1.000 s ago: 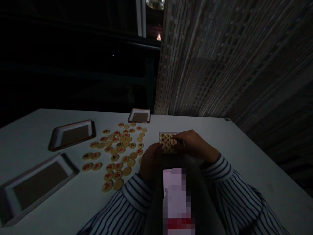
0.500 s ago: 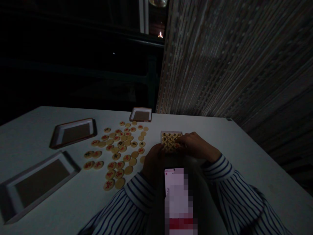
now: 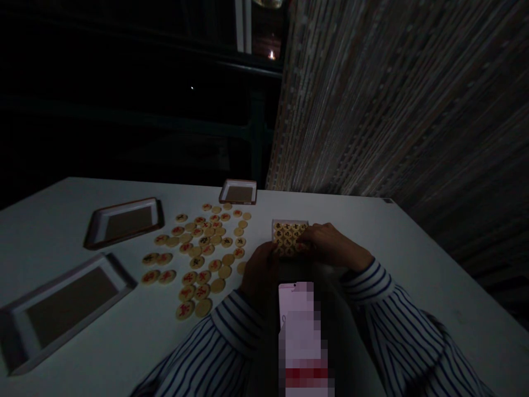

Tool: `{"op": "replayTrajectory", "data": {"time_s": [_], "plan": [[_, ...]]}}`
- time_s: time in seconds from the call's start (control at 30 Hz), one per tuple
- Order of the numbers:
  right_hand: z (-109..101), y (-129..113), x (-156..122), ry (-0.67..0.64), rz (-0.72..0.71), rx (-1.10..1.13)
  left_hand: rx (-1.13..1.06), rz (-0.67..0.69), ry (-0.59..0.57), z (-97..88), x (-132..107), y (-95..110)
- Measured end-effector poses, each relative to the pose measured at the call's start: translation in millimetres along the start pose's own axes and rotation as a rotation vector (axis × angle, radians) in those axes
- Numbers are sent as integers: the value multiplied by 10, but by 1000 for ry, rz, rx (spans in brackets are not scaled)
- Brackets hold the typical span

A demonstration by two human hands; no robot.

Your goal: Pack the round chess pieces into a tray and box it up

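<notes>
A small box (image 3: 290, 222) stands at the table's near edge, filled with rows of round wooden xiangqi pieces (image 3: 286, 234), most of them marked in black. My left hand (image 3: 260, 267) is closed around the box's left side, with its thumb at the near left corner; its other fingers are in shadow. On the right side, my right hand (image 3: 333, 242) has its fingers bent over the pieces, pinching at one with a reddish mark by the near right corner. Many loose xiangqi pieces (image 3: 204, 241), red-marked, black-marked or blank side up, lie scattered left of my left hand.
Three shallow box lids or trays lie on the white table (image 3: 417, 281): a large one (image 3: 119, 298) at near left, a brown-edged one (image 3: 93, 229) behind it, and a small one (image 3: 237, 202) at the back. A lit phone (image 3: 301, 325) is below my hands. A string curtain (image 3: 351, 99) hangs behind.
Both hands keep their places at the box, with barely any finger movement. The whole view has shifted very slightly; the loose pieces lie as before.
</notes>
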State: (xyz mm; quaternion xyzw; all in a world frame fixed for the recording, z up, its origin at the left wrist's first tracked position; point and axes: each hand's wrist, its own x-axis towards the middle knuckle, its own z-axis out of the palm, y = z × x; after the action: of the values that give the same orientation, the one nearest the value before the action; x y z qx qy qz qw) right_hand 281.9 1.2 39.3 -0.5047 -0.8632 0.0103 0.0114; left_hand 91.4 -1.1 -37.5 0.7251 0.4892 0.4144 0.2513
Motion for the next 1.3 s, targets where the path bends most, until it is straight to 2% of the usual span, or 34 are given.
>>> {"op": "replayTrajectory", "data": {"time_s": [0.33, 0.6, 0.87, 1.3], "plan": [[-41, -24, 1, -20, -12, 30, 5, -3, -18, -28, -9, 18], [-27, -18, -1, -38, 3, 17, -9, 32, 67, 77, 7, -109], [-56, -19, 1, -107, 15, 48, 95, 69, 57, -11, 2, -15], [-88, -42, -2, -81, 19, 37, 100, 78, 67, -1, -6, -33]]}}
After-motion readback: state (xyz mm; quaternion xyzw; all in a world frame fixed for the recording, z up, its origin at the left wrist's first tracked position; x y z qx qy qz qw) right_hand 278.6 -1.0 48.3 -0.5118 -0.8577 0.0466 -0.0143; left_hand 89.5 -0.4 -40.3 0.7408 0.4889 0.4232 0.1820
